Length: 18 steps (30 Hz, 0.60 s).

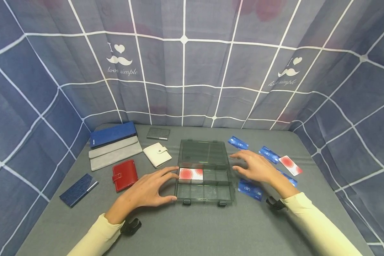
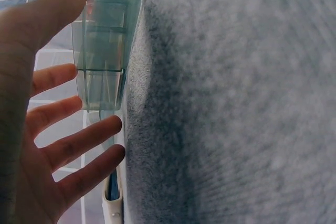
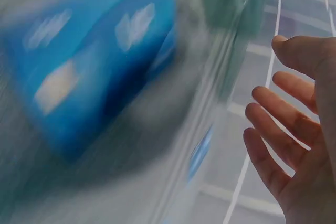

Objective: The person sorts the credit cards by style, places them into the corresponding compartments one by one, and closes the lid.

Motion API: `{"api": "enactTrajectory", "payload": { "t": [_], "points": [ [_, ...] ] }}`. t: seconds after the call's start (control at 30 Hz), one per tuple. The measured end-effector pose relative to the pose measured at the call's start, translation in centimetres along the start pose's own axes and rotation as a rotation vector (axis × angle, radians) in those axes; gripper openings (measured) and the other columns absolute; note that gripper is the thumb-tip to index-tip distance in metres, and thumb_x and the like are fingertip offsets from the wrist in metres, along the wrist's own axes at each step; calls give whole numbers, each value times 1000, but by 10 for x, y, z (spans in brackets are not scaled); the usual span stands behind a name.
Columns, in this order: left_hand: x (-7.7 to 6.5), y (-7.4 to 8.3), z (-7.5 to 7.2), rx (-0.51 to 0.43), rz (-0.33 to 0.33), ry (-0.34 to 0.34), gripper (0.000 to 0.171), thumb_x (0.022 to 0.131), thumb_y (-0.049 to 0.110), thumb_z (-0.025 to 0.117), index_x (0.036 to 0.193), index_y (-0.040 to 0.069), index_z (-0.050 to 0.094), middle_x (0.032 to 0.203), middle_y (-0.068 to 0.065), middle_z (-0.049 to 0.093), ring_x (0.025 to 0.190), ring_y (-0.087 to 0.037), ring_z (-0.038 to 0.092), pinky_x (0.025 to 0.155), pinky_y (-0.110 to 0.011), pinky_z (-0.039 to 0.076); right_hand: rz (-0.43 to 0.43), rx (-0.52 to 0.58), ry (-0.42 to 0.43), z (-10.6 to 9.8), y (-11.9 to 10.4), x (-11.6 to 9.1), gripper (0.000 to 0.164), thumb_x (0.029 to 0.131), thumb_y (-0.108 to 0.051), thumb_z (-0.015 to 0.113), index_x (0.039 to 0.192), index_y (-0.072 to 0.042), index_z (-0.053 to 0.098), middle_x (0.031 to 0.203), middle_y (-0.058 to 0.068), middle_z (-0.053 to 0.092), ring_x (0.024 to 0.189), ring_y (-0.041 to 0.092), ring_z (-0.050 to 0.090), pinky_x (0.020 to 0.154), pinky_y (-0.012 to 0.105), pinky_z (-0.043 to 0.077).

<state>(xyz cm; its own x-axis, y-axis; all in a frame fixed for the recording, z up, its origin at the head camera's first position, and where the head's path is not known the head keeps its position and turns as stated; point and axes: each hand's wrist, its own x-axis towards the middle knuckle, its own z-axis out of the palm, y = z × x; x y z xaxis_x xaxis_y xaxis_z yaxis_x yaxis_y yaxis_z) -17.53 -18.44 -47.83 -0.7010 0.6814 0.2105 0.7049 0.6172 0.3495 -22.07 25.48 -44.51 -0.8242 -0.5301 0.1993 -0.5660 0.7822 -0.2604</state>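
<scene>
A dark translucent plastic case point(image 1: 208, 192) with divided compartments lies unfolded on the table. Red-and-white cards point(image 1: 191, 174) lie in its middle section, on the left side. My left hand point(image 1: 152, 188) is at the case's left edge, fingers spread and fairly straight, holding nothing; whether the fingertips touch the plastic I cannot tell. To the right of the case hovers my right hand point(image 1: 254, 165), fingers loosely bent around nothing. Nearest to it are a blue card point(image 1: 250, 190) in front and another blue card point(image 1: 238, 143) behind.
Farther right lie a blue card point(image 1: 269, 154) and a red-and-white card point(image 1: 290, 165). On the left are a red wallet point(image 1: 125, 175), cream wallet point(image 1: 157, 155), blue long wallet point(image 1: 113, 134), grey long wallet point(image 1: 116, 153), navy holder point(image 1: 78, 190) and dark grey holder point(image 1: 158, 133). Patterned fabric point(image 1: 198, 64) surrounds the table.
</scene>
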Motion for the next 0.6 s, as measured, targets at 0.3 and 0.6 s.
{"api": "enactTrajectory", "payload": {
  "t": [0.3,0.6],
  "points": [
    [0,1,0,-4,-2,0,67,91,58,80,147,25,63,165,5,48,137,-19,61,97,-50,58,133,0,155,-17,74,-45,40,94,-17,84,130,-6,73,114,14,75,99,34,73,79,54,58],
    [1,0,1,-7,4,3,66,91,58,81,146,26,64,165,5,48,135,-18,62,96,-48,59,326,22,159,-32,126,-93,41,94,-16,82,129,2,71,114,27,75,96,47,75,79,65,57]
  ]
}}
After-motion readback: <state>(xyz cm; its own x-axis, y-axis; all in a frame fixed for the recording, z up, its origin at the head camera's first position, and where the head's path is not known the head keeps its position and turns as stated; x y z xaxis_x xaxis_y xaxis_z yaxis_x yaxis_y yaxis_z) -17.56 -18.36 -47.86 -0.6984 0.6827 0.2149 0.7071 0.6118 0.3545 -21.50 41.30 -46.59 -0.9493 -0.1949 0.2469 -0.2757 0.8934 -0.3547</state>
